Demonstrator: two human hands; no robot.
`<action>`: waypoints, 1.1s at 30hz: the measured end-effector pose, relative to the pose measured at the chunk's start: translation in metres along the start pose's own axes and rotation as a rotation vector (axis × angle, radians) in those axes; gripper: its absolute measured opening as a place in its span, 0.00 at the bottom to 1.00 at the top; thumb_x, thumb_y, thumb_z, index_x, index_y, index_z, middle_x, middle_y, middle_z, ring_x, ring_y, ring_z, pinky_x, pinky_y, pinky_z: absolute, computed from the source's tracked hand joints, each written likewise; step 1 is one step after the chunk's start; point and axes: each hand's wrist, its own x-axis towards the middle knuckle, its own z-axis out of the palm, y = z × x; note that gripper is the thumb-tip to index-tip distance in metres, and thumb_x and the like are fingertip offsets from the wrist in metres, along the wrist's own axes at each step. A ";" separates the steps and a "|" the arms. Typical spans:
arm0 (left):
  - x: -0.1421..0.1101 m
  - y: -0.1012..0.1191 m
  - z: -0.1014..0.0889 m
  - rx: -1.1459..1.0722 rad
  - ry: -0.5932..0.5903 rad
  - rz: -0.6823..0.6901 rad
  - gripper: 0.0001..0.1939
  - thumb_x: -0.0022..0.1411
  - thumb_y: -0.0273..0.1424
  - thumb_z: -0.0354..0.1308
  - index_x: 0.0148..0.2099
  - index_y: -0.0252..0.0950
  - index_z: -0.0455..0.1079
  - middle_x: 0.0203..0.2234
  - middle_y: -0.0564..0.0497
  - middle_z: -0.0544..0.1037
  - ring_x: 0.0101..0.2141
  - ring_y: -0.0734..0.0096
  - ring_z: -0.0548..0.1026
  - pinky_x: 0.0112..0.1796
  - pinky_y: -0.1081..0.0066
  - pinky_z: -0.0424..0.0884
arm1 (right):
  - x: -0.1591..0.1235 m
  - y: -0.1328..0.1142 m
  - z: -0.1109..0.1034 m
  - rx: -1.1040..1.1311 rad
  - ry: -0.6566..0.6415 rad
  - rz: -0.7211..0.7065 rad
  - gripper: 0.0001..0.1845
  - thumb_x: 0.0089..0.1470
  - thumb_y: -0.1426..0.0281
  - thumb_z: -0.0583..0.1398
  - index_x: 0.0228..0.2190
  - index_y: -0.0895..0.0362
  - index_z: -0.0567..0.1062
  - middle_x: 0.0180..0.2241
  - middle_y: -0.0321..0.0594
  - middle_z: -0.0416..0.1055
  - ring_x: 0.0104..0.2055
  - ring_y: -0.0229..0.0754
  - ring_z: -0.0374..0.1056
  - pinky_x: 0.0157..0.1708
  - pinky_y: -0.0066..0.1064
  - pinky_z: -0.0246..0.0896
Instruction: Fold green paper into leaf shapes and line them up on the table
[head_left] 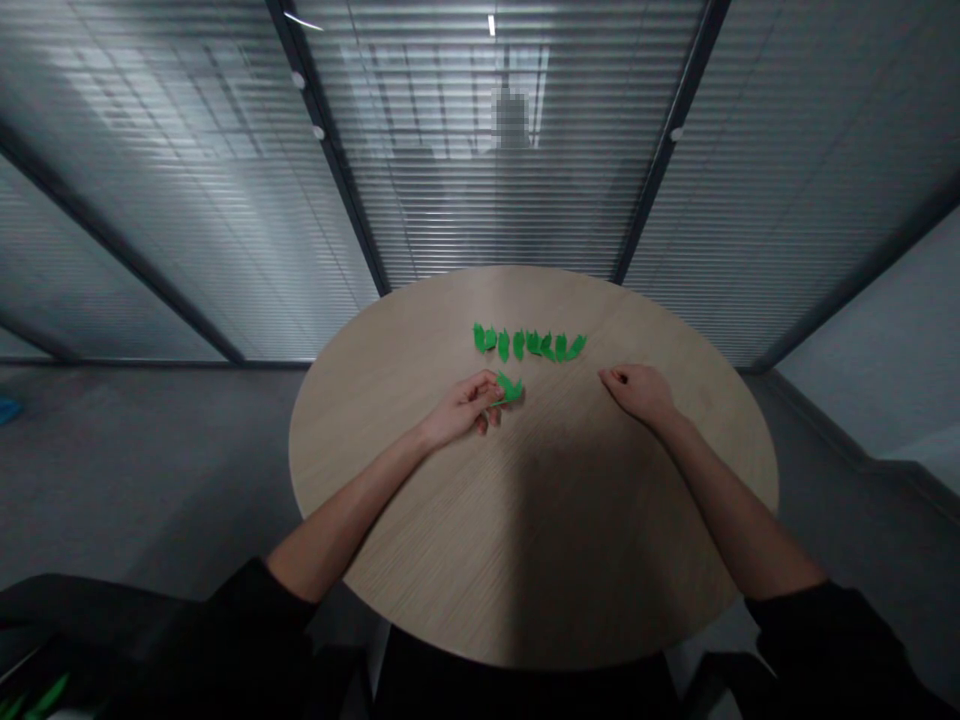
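My left hand [466, 406] rests on the round wooden table [420, 560] with its fingers pinched on a small green folded paper piece [509, 389], just above the tabletop. A row of several similar green paper pieces [527, 343] lies a little farther away, near the table's middle. My right hand [637, 389] lies on the table to the right of the row, fingers curled into a loose fist, with nothing visible in it.
Behind the table stands a glass partition with horizontal blinds and dark frames [352, 190]. Grey floor surrounds the table. Something green [37, 697] shows at the bottom left corner, near my dark sleeve.
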 end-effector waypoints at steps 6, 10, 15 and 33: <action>0.001 -0.002 0.000 0.029 0.036 0.013 0.11 0.70 0.41 0.57 0.40 0.39 0.66 0.28 0.52 0.76 0.22 0.77 0.71 0.21 0.76 0.64 | 0.000 0.000 0.000 0.003 -0.002 0.008 0.25 0.64 0.56 0.54 0.19 0.54 0.68 0.25 0.41 0.70 0.27 0.42 0.61 0.28 0.33 0.45; 0.003 -0.002 -0.004 0.080 0.140 0.005 0.10 0.69 0.40 0.58 0.38 0.39 0.68 0.22 0.54 0.73 0.19 0.77 0.68 0.21 0.75 0.65 | 0.000 -0.001 -0.001 0.006 -0.008 0.010 0.25 0.65 0.56 0.54 0.19 0.54 0.68 0.24 0.41 0.70 0.27 0.42 0.61 0.28 0.33 0.45; 0.009 -0.004 -0.018 0.121 0.275 -0.004 0.09 0.67 0.37 0.59 0.36 0.38 0.68 0.20 0.55 0.72 0.18 0.78 0.66 0.21 0.75 0.63 | 0.000 -0.001 0.000 0.007 -0.006 0.003 0.25 0.65 0.56 0.54 0.19 0.54 0.68 0.25 0.41 0.71 0.28 0.43 0.62 0.28 0.32 0.45; 0.078 -0.014 -0.091 0.712 0.595 0.075 0.05 0.63 0.29 0.57 0.33 0.37 0.71 0.29 0.48 0.77 0.31 0.65 0.72 0.35 0.69 0.66 | -0.001 -0.003 0.002 0.019 -0.004 0.012 0.26 0.64 0.54 0.52 0.19 0.54 0.66 0.23 0.40 0.67 0.27 0.42 0.59 0.27 0.33 0.42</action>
